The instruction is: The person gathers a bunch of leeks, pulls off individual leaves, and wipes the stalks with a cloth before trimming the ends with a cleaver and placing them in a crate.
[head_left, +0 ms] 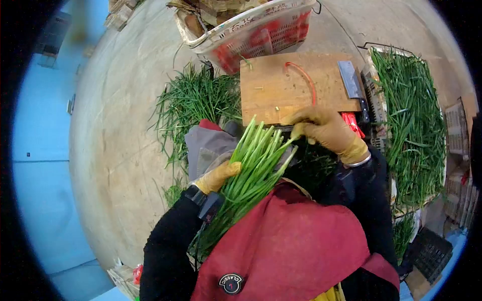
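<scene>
The bundle of green stalks (256, 168), in the head view, lies in the grasp of the left hand (218, 176), slanting across the person's lap with its pale ends beyond that hand and its darker leaves trailing back below it. The left hand, in a yellow glove, is wrapped around the near side of the bundle, thumb laid over the stalks; its other fingers are mostly hidden. The right hand (321, 131), also gloved, is bent inward with its fingertips at the pale end of one stalk; I cannot tell whether they pinch it.

Just beyond the right hand is a wooden board (271, 100), with a curved orange strip (307, 80) and a cleaver (350, 80) on it. Red packets (353, 124) sit just right of that hand, and further right stands a crate (372, 83) full of long greens (414, 125). Beyond the left hand, a loose pile of greens (198, 98) lies on the floor (118, 135). Farthest from both hands is a red-and-white basket (253, 47).
</scene>
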Demonstrator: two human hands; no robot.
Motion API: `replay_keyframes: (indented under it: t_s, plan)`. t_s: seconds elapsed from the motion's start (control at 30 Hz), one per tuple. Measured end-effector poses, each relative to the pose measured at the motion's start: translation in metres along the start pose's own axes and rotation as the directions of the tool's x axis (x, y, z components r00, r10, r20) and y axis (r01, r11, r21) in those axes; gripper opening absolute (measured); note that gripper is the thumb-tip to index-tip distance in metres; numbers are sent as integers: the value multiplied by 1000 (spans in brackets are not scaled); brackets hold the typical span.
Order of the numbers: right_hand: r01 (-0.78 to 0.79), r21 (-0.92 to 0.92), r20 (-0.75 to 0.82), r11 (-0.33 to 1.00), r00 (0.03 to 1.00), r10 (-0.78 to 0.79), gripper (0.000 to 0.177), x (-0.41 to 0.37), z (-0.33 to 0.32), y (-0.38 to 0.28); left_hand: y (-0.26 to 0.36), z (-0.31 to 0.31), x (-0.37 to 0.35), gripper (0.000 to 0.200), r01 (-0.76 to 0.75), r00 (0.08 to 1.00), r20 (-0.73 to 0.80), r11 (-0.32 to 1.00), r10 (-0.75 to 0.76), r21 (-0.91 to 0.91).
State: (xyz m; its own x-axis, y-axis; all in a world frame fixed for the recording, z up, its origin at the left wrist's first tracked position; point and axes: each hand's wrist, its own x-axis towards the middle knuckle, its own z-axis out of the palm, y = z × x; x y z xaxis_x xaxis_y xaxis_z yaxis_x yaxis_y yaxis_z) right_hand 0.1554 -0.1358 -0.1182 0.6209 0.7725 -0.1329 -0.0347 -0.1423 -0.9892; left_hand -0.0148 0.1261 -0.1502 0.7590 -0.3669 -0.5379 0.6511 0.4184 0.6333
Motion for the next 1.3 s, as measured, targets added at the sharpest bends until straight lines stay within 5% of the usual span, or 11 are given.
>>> replay_keyframes:
  t_s: [0.17,0.27,0.37,0.43,0.53,0.63,0.83,0.93,1.0,1.13,1.3]
  plan:
    - [429,-303,106,851,903,-417,21,17,35,7,8,24,-1,92,-12,1000,0,999,12,41]
    - [310,-173,-39,935,946,-321,21,25,36,24,3,11,0,89,4,1000,6,989,-5,150]
    - [-14,321,-144,947,988,63,18,12,21,-5,0,20,0,84,-54,998,-15,999,54,0]
    - [254,486,-264,836,955,-137,22,19,9,-14,-27,-16,11,78,-116,992,-43,993,117,24]
    - [454,626,-347,635,890,-295,26,21,-2,-78,-27,-22,11,71,-167,985,-13,964,173,206]
    - [609,669,-418,426,783,-461,30,20,6,-135,-36,-21,3,65,-199,972,-99,972,212,127]
    - [546,816,-433,191,795,-426,33,13,26,-146,-50,-43,13,64,-157,979,-140,987,151,-30]
    - [346,842,-142,414,882,-449,34,16,27,-100,-33,3,6,65,-140,985,-127,975,118,-175]
    - [379,802,-247,462,914,-321,35,17,29,-79,-38,-15,12,67,-152,981,-129,986,142,-73]
    - [620,771,-511,147,739,-439,23,10,-4,-131,-44,-32,20,69,-151,988,16,988,151,-11]
    - [614,786,-522,-74,595,-612,23,8,4,-195,-37,-14,22,73,-172,983,-53,985,173,32]
